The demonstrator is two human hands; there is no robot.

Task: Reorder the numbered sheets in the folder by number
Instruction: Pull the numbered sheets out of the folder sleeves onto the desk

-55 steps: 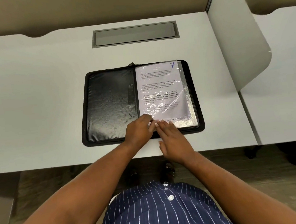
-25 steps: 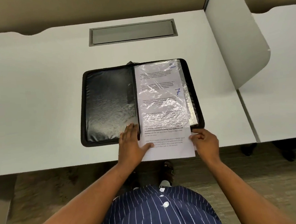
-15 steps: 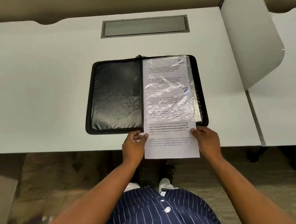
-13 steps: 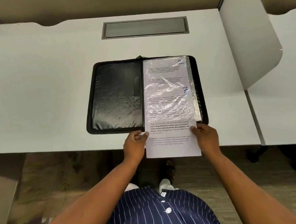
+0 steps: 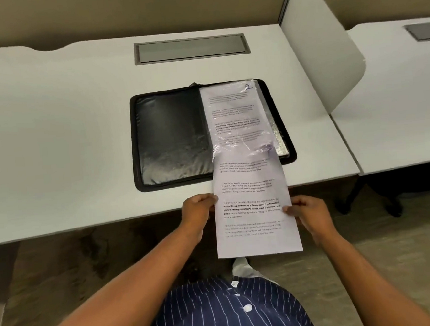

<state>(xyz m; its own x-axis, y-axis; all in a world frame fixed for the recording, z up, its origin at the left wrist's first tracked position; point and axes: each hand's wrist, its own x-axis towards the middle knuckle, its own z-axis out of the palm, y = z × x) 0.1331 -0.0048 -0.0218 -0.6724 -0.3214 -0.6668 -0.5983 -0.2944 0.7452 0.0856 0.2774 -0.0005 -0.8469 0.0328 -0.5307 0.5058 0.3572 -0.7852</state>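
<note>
We pinch the printed sheet (image 5: 255,211) by its side edges, left hand (image 5: 198,209) and right hand (image 5: 307,213). Its top is just inside the plastic sleeve (image 5: 236,115) of the open black folder (image 5: 171,138), lying on the white desk (image 5: 53,128); the rest overhangs the desk's near edge.

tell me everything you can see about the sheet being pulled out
The sheet is white paper printed with blocks of small text, some bold. Its top end is tucked in the folder's clear sleeve; the rest hangs out past the desk edge. The left hand and right hand pinch its side edges. Its number is blurred.
</note>
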